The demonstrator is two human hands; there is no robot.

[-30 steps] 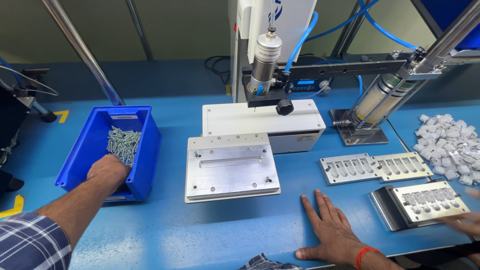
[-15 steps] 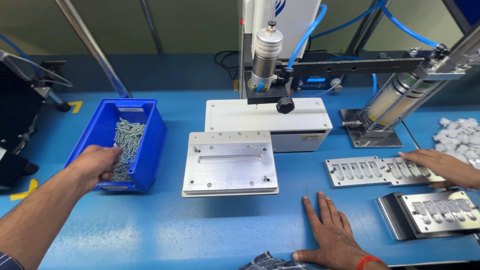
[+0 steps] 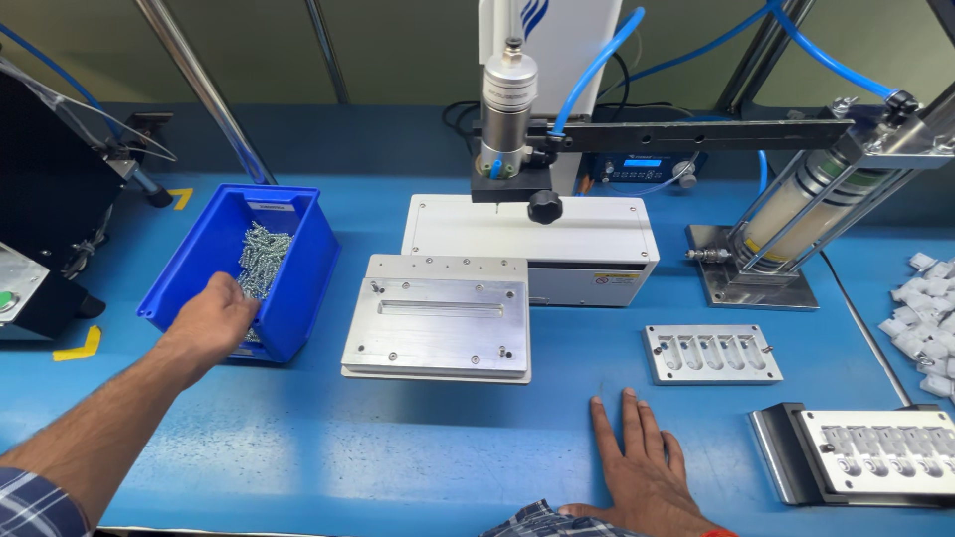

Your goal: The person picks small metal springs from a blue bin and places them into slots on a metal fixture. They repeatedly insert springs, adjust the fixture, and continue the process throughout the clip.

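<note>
- The flat worktop point(image 3: 298, 457) was bright blue, with yellow corner marks point(image 3: 78, 346) at its left side.
- The open plastic bin point(image 3: 298, 261) was deep blue; the small metal screws point(image 3: 261, 261) heaped in it were silvery grey.
- The flat machined metal plate point(image 3: 438, 323) was pale matt silver.
- The box-shaped machine base point(image 3: 587, 234) was off-white.
- The thin curved air hoses point(image 3: 597, 65) were sky blue.
- The left sleeve point(image 3: 35, 507) carried a blue-and-white check.
- The small moulded plastic parts point(image 3: 920, 323) were white.
</note>
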